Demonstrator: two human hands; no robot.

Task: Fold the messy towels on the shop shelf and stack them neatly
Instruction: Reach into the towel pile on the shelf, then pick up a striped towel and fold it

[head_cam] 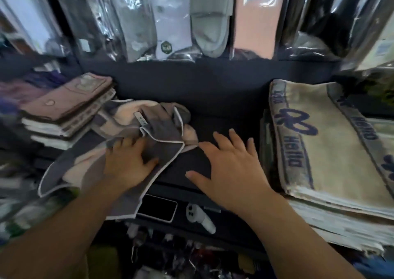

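A rumpled grey and pale pink towel (162,129) with white piping lies loose on the dark shelf (213,95), one corner hanging over the front edge. My left hand (128,161) rests flat on the towel, fingers spread and pointing away from me. My right hand (230,167) hovers or rests palm down over the bare dark shelf just right of the towel, fingers straight and spread, holding nothing. A neat stack of folded pink and brown towels (68,110) sits at the left.
A tall stack of beige towels (332,150) with blue "Hello" lettering fills the right side. Packaged socks (170,22) hang behind the shelf. A black phone (157,208) and a white controller (198,217) lie on the ledge below the shelf front.
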